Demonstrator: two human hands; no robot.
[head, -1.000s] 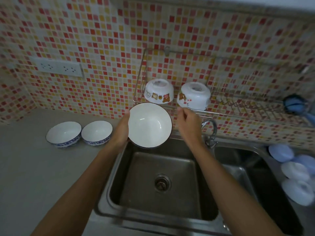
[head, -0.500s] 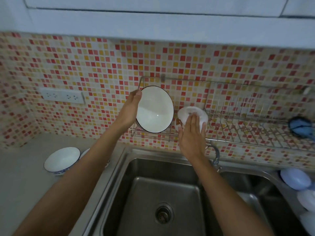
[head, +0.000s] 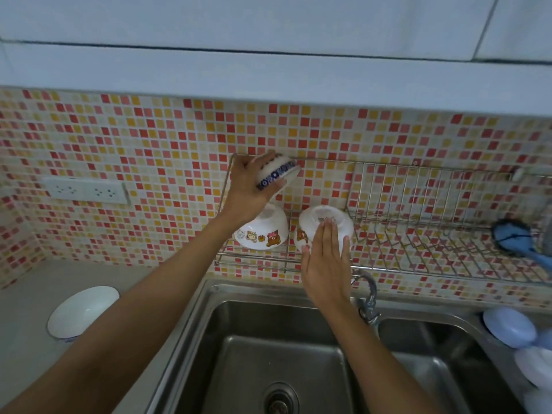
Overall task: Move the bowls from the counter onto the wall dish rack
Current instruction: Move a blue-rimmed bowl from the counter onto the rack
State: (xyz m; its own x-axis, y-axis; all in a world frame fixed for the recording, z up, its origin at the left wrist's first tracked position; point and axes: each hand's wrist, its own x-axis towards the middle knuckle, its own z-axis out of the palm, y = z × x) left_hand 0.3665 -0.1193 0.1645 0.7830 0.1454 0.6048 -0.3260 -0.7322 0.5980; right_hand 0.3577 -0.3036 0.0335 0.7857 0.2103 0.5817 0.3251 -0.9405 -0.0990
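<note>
My left hand point(head: 249, 186) grips a white bowl with a blue patterned rim point(head: 279, 173), turned upside down and held above the left end of the wire wall rack point(head: 418, 189). Below it, a white cartoon-bear bowl point(head: 264, 230) rests upside down on the rack. To its right stands a second upside-down white bowl point(head: 325, 221), and my right hand point(head: 325, 258) lies flat against its front with fingers extended. One white bowl point(head: 83, 310) stays on the grey counter at the left, partly behind my left forearm.
A steel double sink point(head: 268, 354) lies below the rack, with a tap point(head: 369, 294) at its back edge. A blue brush point(head: 513, 237) hangs at the rack's right end. Pale blue and white lids point(head: 507, 327) sit at the right. A wall socket point(head: 86, 189) is on the tiles.
My left hand has turned the bowl from facing me to upside down and lifted it higher over the rack's left end. My right hand stays on the right rack bowl.
</note>
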